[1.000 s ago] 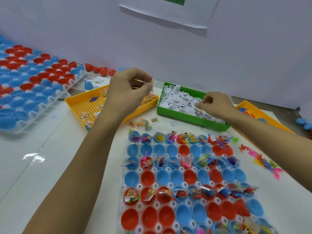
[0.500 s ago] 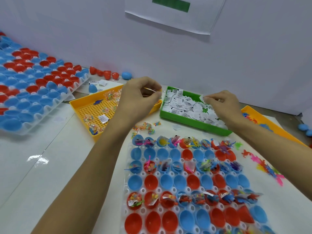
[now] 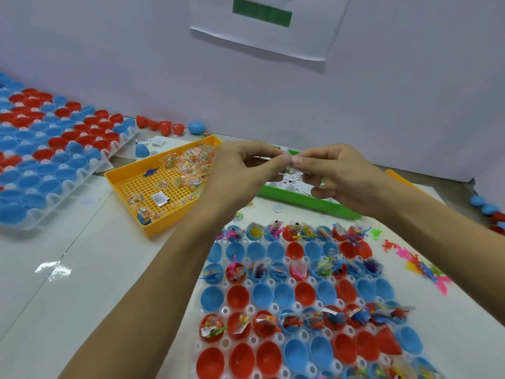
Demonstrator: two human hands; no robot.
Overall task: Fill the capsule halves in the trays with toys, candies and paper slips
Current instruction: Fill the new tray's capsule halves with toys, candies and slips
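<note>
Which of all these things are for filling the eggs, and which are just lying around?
For the job:
- left hand and right hand, pinching a small paper slip between them
- green tray of slips
- yellow tray of candy packets
- capsule tray in front
- loose toys at its right

Just lying about:
- closed blue egg by the wall
- paper sign

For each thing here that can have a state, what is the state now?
Left hand: pinching a paper slip.
Right hand: pinching the same slip.
Near tray: some rows filled, some empty.
Yellow tray: partly full of candy packets.
Green tray: holds paper slips.
</note>
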